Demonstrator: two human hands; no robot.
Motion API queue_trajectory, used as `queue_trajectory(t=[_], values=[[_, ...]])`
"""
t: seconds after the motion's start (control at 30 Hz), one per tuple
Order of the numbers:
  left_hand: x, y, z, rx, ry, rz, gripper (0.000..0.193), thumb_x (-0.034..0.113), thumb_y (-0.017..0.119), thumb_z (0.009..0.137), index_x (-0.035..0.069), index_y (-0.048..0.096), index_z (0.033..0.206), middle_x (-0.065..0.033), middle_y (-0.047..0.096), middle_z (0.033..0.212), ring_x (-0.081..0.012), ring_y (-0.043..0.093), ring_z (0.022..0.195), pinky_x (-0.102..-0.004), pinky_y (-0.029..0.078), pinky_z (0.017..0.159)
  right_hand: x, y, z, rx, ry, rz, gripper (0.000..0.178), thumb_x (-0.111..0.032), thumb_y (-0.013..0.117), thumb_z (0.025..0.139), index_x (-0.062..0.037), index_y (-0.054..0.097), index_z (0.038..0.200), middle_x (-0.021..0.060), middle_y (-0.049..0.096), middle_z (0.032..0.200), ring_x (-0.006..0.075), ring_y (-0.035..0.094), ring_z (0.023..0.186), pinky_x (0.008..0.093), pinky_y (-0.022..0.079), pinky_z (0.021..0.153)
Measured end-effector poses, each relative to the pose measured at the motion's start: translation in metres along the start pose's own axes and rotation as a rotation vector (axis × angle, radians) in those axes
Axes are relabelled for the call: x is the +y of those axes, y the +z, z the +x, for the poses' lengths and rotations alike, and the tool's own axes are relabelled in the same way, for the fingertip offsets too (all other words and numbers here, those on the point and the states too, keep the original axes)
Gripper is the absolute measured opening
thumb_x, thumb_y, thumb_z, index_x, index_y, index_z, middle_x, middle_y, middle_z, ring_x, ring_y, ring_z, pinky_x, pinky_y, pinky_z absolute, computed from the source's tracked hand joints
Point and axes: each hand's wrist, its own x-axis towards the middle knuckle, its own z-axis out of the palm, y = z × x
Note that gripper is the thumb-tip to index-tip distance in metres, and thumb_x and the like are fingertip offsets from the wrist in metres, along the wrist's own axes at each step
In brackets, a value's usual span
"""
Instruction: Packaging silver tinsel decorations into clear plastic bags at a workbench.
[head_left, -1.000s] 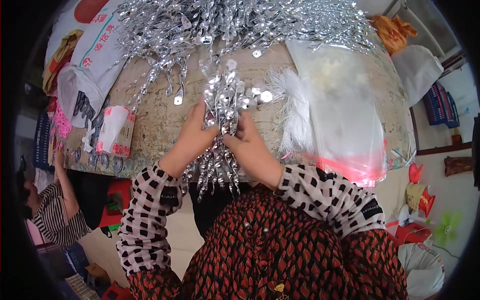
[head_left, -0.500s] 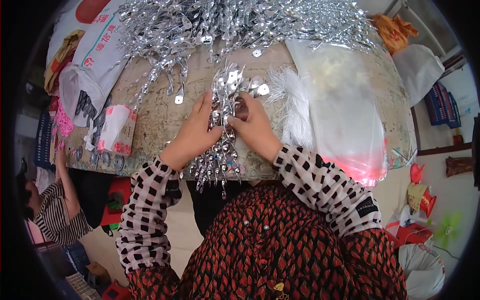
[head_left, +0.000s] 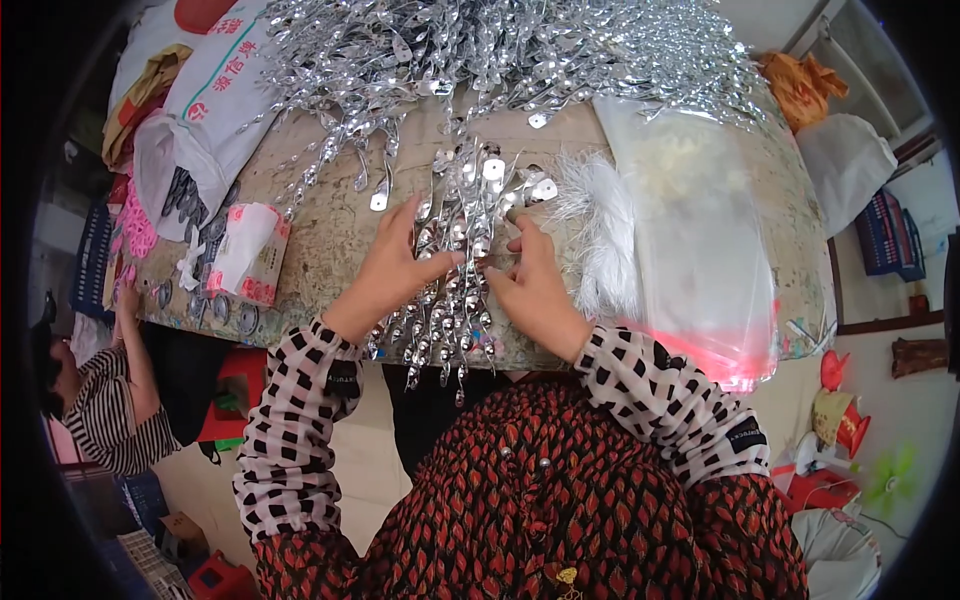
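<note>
Silver spiral strands (head_left: 462, 250) lie bunched on the worn worktable (head_left: 330, 225) between our hands, their lower tips reaching past its near edge. Our left hand (head_left: 393, 272) rests along the bunch's left side, thumb over the strands; we cannot tell whether it grips them. Our right hand (head_left: 542, 298), opposite, has its thumb and fingers parted. Half a second ago it curled closer around the bunch, which now looks more spread out.
</note>
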Motion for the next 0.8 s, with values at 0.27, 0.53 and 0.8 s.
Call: queue_trajectory(t=[0.27,0.53,0.8], values=[[-0.034,-0.021,0.01,0.095,-0.213,-0.5,0.051,0.022,0.062,0.089,0.0,0.046,0.132,-0.0096,0.059,0.11,-0.0147,0.058,0.089,-0.0251,0.047,0.077,-0.026,-0.016,0.002,-0.005,-0.107,-0.129,0.063,-0.003,0.06,0.079,-0.0059,0.032,0.136,0.0161,0.042,0.106,0.0204,0.053,0.075,0.0302,0.047,0.067],[-0.075,-0.04,0.029,0.28,-0.407,-0.522,0.034,0.009,0.055,0.085,0.003,0.058,0.119,-0.0015,0.063,0.084,-0.0074,0.057,0.066,-0.0208,0.045,0.058,-0.08,0.015,0.115,-0.15,-0.848,-0.583,0.018,-0.006,0.058,0.075,-0.0055,0.06,0.093,0.0101,0.056,0.081,0.0294,0.056,0.081,0.0401,0.046,0.071],[-0.099,-0.044,0.078,0.413,-0.293,0.074,0.034,0.024,0.058,0.085,0.004,0.062,0.113,-0.0157,0.067,0.083,-0.0249,0.064,0.071,-0.0357,0.048,0.064,-0.019,0.112,0.217,-0.292,-1.227,-1.033,0.006,-0.015,0.059,0.066,-0.0102,0.057,0.068,0.0054,0.054,0.068,0.0232,0.058,0.072,0.0363,0.045,0.067]])
